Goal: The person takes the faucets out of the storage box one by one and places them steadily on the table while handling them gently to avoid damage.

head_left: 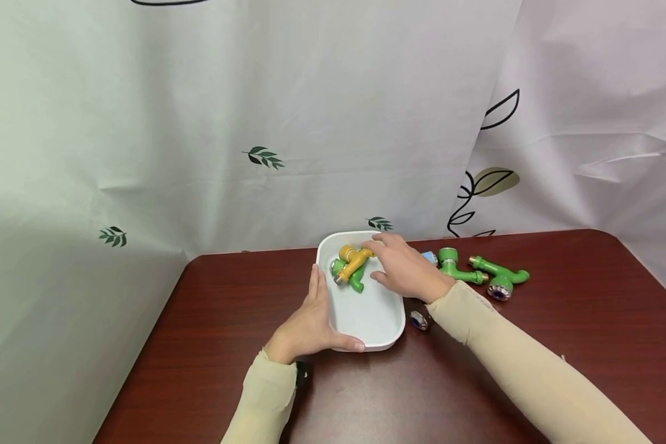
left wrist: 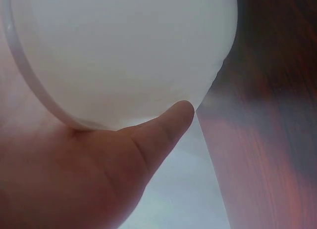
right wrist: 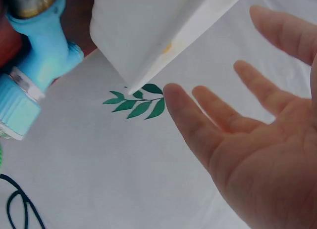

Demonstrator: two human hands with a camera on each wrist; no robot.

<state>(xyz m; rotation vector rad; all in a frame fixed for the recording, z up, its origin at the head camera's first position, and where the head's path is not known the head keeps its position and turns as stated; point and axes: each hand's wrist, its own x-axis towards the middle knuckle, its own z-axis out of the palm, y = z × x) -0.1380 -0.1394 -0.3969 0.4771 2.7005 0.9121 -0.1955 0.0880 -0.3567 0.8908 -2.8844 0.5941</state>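
My left hand (head_left: 305, 324) holds a white tray (head_left: 366, 327) at its near left corner. The thumb (left wrist: 168, 125) lies along the near side and the fingers along the left wall. Inside the tray, a yellow tap (head_left: 355, 265) lies across a green tap (head_left: 357, 285). Over the tray's right rim reaches my right hand (head_left: 405, 268), fingertips close to the yellow tap's end. In the right wrist view its fingers are spread with nothing between them. Whether they touch the yellow tap I cannot tell.
Right of the tray lie a green tap (head_left: 449, 265), another green tap with a chrome handle (head_left: 499, 277) and a blue tap (right wrist: 49, 51), partly hidden in the head view. A chrome handle (head_left: 419, 320) shows beside the right forearm. A printed white curtain (head_left: 311, 123) hangs behind the table.
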